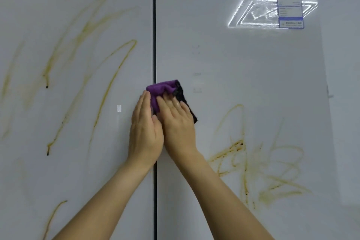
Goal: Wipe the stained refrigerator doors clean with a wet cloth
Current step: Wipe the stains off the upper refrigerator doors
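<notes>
Nearest to us, two bare forearms rise from the bottom edge and meet at the middle of the view. Our left hand (145,132) and right hand (178,122) sit side by side, touching, both pressed onto a folded cloth (165,88), purple with a black edge. The right hand lies flat, fingers spread over the cloth; the left cups its left side. Neither grip is closed around the cloth: both hands are open, palms pushing it against the surface.

The cloth straddles the dark vertical seam (154,25) between two pale grey refrigerator doors, lying mostly on the right one. The left door (58,122) carries long yellow-brown streaks from top to bottom, some ending in dark drips. The right door (233,74) has a dense tangle of the same stain (253,165) low on the right, well apart from the cloth, and looks clean through its upper middle. A blue energy label (289,4) sits near its top right, crossed by a bright ceiling light reflection.

We judge the wiping is under way yet far from done, since heavy marks remain on both doors. The next move likely calls for sliding the cloth under firm pressure toward either stained patch, the nearest streaks lying just left of the seam.
</notes>
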